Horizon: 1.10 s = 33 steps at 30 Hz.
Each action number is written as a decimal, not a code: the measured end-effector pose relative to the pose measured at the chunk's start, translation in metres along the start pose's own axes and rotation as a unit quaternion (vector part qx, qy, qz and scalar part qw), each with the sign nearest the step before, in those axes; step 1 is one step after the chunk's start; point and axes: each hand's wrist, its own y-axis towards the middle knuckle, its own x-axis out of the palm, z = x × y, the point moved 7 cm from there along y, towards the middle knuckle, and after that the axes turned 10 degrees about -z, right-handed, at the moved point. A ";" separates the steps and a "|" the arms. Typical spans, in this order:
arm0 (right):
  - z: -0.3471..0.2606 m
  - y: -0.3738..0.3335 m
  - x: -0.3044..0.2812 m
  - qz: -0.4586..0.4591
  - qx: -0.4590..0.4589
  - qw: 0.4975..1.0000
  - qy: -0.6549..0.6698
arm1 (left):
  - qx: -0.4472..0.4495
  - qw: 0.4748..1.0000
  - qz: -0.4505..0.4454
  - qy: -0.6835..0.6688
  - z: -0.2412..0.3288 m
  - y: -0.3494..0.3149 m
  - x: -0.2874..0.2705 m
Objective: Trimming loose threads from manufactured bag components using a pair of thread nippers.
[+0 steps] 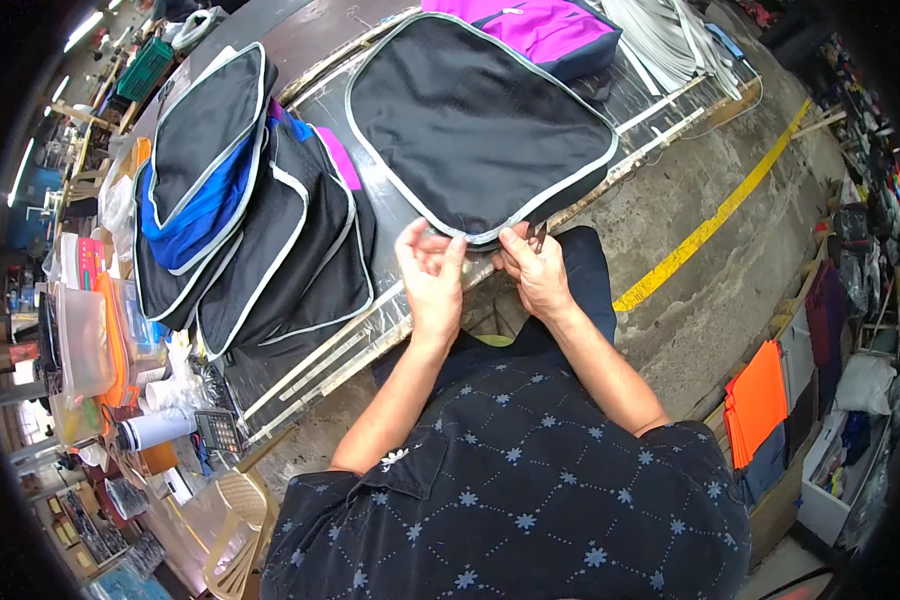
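A black fabric bag with pale grey piping lies on the table before me, its near rounded edge toward my body. My left hand pinches the piped edge between thumb and forefinger, its other fingers loosely curled. Just to the right, my right hand has its thumb on the same edge. Its curled fingers also hold a small dark metal tool, which looks like thread snips; most of it is hidden.
Black and blue piped bags are stacked on the left. Behind lie a magenta bag and white strips. A calculator and plastic bins stand at lower left; orange fabric hangs at right.
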 end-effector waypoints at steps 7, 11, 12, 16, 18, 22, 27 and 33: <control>-0.011 -0.006 -0.007 0.012 0.007 0.994 -0.111 | 0.304 0.825 -0.088 0.468 0.094 -0.001 0.036; -0.031 -0.007 0.003 -0.002 -0.062 0.981 -0.185 | 0.276 0.806 -0.136 0.505 0.086 0.011 0.048; -0.037 -0.008 0.007 -0.009 -0.092 0.975 -0.200 | 0.279 0.797 -0.135 0.519 0.088 0.012 0.052; -0.044 -0.011 0.008 -0.019 -0.096 0.970 -0.220 | 0.240 0.820 -0.156 0.496 0.080 0.024 0.053; -0.043 -0.012 0.006 -0.018 -0.081 0.966 -0.244 | 0.249 0.818 -0.170 0.490 0.082 0.027 0.056; -0.045 -0.013 0.007 -0.013 -0.084 0.961 -0.262 | 0.120 0.898 -0.191 0.378 0.073 0.030 0.053; -0.060 -0.023 0.004 0.039 -0.068 0.907 -0.414 | 0.057 0.923 -0.185 0.332 0.049 0.035 0.041; -0.106 -0.043 0.030 0.076 -0.160 0.807 -0.563 | 0.050 0.919 -0.173 0.351 0.052 0.030 0.042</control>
